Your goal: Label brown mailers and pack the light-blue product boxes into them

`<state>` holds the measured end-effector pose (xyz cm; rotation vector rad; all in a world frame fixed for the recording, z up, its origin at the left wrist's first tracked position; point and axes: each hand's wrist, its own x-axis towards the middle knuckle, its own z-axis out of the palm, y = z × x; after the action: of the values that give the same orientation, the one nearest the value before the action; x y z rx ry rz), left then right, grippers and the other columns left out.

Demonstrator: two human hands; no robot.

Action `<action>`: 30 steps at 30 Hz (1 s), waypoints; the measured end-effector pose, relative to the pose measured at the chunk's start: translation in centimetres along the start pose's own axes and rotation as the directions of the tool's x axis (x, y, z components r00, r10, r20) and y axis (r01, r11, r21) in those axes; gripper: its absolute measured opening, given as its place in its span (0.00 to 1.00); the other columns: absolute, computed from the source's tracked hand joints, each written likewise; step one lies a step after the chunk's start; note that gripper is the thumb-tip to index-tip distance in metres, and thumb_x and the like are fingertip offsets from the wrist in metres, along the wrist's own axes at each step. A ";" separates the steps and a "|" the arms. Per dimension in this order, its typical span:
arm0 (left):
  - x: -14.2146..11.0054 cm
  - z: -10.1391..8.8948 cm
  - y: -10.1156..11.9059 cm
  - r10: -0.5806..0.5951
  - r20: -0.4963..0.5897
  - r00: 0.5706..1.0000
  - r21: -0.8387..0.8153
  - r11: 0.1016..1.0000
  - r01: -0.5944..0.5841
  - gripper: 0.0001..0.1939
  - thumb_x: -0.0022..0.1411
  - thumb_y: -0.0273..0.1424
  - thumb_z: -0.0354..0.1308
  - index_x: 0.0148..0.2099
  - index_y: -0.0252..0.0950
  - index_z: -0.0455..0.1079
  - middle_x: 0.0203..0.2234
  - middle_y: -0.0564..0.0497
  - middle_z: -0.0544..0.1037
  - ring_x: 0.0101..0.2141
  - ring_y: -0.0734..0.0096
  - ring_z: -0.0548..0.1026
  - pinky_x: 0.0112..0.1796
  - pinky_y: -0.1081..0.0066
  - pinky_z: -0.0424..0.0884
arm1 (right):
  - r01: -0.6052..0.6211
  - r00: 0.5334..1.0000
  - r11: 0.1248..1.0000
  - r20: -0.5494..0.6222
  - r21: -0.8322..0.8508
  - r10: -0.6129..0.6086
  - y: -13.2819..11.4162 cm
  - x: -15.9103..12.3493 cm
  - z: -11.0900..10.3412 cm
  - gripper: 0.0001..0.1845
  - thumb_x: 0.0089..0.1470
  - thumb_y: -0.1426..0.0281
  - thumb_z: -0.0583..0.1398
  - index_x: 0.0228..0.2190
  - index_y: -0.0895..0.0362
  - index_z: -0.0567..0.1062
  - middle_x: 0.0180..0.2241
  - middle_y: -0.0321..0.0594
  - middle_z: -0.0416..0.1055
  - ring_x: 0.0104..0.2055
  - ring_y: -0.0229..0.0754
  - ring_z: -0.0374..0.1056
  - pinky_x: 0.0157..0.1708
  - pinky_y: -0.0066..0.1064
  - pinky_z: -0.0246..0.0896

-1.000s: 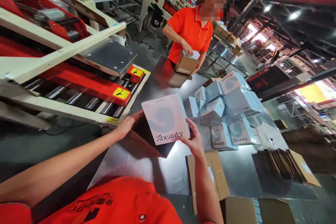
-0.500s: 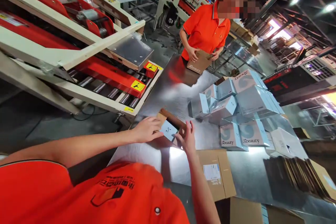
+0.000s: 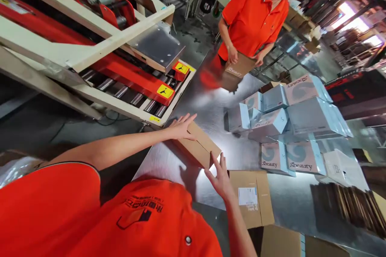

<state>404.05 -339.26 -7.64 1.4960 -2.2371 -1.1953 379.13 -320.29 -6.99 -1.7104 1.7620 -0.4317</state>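
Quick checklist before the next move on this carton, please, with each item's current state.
1. Left hand on the brown carton: ok, resting on its far edge.
2. Right hand on the carton: cannot tell, it is open beside the near corner.
3. Carton flaps: ok, lying closed.
4. Carton contents: cannot tell, hidden.
5. Stacked Sbeauty boxes: ok, apart from the carton.

The steel bench [image 3: 208,116] is gleaming smooth and polished, the cardboard carton [image 3: 200,146] is showing a matt brown paper face, and the printed boxes [image 3: 315,116] are shining with a glossy finish.
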 end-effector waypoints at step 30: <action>1.8 9.4 -10.6 0.192 -0.323 0.927 0.290 0.952 -0.096 0.16 0.66 0.36 0.48 0.47 0.38 0.74 0.42 0.42 0.78 0.43 0.54 0.74 0.46 0.57 0.67 | -0.294 0.705 0.807 -0.453 0.512 0.545 8.3 8.2 -1.2 0.36 0.57 0.60 0.53 0.64 0.59 0.58 0.53 0.52 0.72 0.51 0.47 0.71 0.52 0.43 0.67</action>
<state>405.20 -337.71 -21.84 1.4610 -2.2754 -0.5438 372.37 -327.67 -13.08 -0.8523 2.2222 -1.1121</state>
